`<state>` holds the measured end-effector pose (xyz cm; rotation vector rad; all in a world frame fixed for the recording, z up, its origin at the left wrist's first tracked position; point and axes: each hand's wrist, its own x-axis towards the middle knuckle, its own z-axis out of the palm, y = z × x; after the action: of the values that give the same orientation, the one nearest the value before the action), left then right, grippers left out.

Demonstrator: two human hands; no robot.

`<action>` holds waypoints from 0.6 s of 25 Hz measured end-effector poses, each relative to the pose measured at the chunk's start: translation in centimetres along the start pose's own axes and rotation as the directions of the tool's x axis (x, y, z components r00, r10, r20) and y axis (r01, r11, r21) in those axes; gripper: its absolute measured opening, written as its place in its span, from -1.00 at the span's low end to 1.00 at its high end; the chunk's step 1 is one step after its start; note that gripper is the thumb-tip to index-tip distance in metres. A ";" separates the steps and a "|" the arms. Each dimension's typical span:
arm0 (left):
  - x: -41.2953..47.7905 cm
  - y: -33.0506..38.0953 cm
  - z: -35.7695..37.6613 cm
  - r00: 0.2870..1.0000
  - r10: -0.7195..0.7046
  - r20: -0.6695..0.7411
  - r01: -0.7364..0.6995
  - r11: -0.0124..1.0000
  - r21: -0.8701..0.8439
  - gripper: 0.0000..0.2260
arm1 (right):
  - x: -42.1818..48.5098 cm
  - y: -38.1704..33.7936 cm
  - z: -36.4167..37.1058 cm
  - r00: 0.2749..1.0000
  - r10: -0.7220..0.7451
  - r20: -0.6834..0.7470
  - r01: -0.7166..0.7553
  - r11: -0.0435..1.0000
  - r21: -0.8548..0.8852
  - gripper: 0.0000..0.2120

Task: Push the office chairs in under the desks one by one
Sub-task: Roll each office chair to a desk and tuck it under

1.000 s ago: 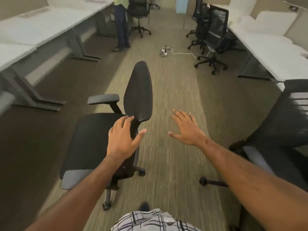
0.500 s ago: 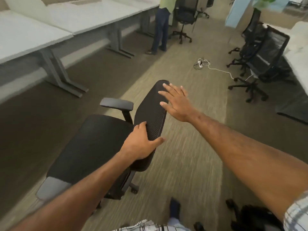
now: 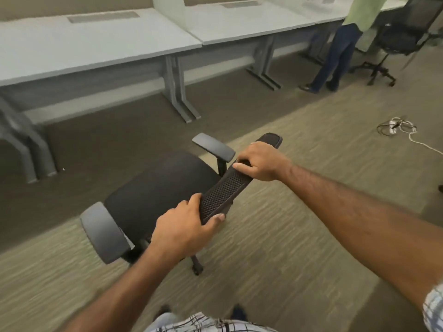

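Note:
A black office chair point(image 3: 158, 190) with grey armrests stands on the carpet in front of me, its seat facing a row of white desks point(image 3: 100, 46). I look down on the top edge of its mesh backrest point(image 3: 227, 185). My left hand point(image 3: 184, 231) grips the near end of that edge. My right hand point(image 3: 260, 161) grips the edge farther along, close to its far end. The chair's base is mostly hidden under the seat; one caster shows below my left hand.
Grey desk legs point(image 3: 179, 92) stand between the two nearest desks. A person point(image 3: 340, 44) stands at the desks to the right, beside another black chair point(image 3: 400, 37). A power strip with cables point(image 3: 395, 127) lies on the carpet at right.
My right hand came down and closed on the backrest's top edge. My left hand kept its grip. The view swung left, so the chair now faces the desks.

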<state>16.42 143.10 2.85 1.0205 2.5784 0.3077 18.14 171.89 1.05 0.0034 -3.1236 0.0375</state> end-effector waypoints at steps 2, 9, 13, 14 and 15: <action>-0.1 0.2 0.2 0.998 -0.043 -0.053 0.045 0.998 0.035 -0.34 | 0.0 0.2 0.3 0.996 -0.003 -0.087 0.006 0.999 0.035 -0.42; 1.4 -2.5 -1.9 0.996 -0.037 -0.083 0.041 0.998 0.046 -0.26 | 2.8 -1.3 -0.7 0.979 0.011 -0.203 0.007 0.996 0.084 -0.51; 2.3 -5.5 -3.2 0.997 -0.015 -0.070 0.017 0.999 0.037 -0.24 | 5.1 -3.0 -0.4 0.978 0.048 -0.203 -0.025 0.993 0.112 -0.49; 2.5 -6.5 -3.7 0.997 -0.011 -0.070 0.014 0.999 0.037 -0.22 | 5.8 -3.7 -0.4 0.978 0.052 -0.201 -0.029 0.993 0.114 -0.50; 2.7 -7.6 -4.1 0.998 -0.011 -0.069 0.013 0.999 0.035 -0.20 | 6.6 -4.4 -0.4 0.977 0.053 -0.206 -0.030 0.993 0.112 -0.52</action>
<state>8.25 139.21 3.52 1.0233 2.6593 0.2995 11.53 167.49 1.64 -0.0604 -2.9067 0.1942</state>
